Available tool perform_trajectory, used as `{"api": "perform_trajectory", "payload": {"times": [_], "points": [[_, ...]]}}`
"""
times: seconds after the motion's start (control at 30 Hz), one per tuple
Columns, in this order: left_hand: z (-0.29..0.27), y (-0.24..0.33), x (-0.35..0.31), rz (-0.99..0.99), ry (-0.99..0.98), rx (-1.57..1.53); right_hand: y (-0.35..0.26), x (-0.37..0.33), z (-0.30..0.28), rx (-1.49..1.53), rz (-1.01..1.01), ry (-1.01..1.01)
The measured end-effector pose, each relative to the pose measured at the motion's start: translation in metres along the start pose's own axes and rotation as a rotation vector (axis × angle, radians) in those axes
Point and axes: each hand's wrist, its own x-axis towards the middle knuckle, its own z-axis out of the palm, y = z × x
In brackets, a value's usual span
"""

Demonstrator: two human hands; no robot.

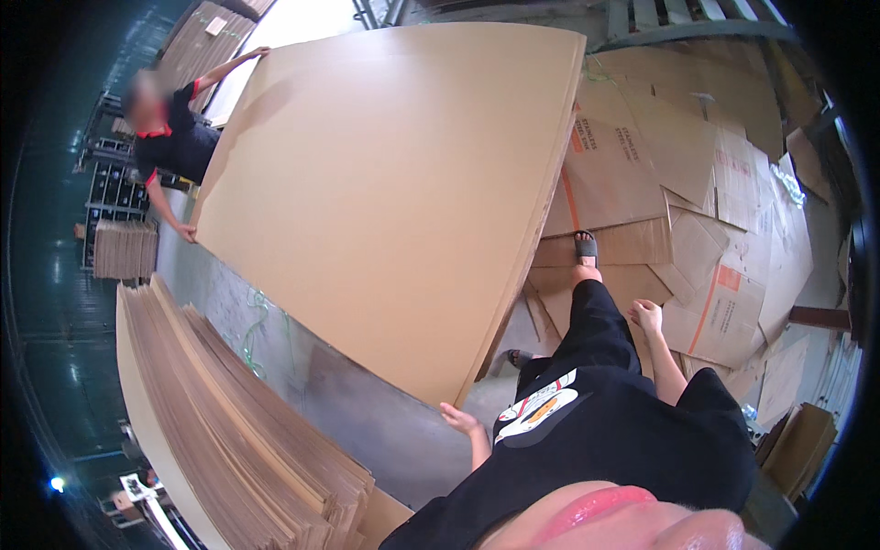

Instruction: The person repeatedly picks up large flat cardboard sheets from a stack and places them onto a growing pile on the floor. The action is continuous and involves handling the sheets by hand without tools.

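Note:
A large stack of flat brown cardboard sheets (pixel 385 183) stretches across the middle, with thin layers showing along its right edge. My left hand (pixel 461 419) is at the stack's near corner, fingers stretched out and seemingly touching its edge, not wrapped round it. To the right of the stack, my right hand (pixel 646 315) hangs apart from it, fingers loosely curled in and nothing visible in them. Beneath that hand lie flattened printed cartons (pixel 715 302). At the far left, a co-worker (pixel 174 137) in a dark shirt with red trim has both hands on the stack's left edge.
A tall pile of cardboard sheets (pixel 229 422) stands at the lower left. Green strapping (pixel 255 335) lies on the grey floor (pixel 367 422) between pile and stack. My right foot (pixel 585 246), in a grey slide, is on the flattened cartons. More stacked cardboard (pixel 126 249) stands behind the co-worker.

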Motion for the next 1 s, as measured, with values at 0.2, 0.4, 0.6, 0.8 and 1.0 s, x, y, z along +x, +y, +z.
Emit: {"api": "perform_trajectory", "payload": {"times": [0.2,0.4,0.6,0.8,1.0], "points": [[0.012,0.038,-0.016,-0.16,0.0,-0.051,-0.009,0.091,0.012,-0.167,0.072,-0.133],[-0.009,0.021,-0.016,-0.763,0.049,-0.359,-0.127,0.124,0.012,-0.051,0.118,-0.228],[0.066,0.082,-0.068,-0.903,0.199,-1.116,-0.176,0.174,0.002,-0.124,0.154,-0.336],[0.143,0.123,-0.068,-0.933,0.059,-1.335,-0.202,0.188,0.025,-0.183,0.132,-0.364],[0.185,0.114,-0.059,-0.815,0.187,-1.203,-0.207,0.181,0.026,-0.201,0.063,-0.367]]}}
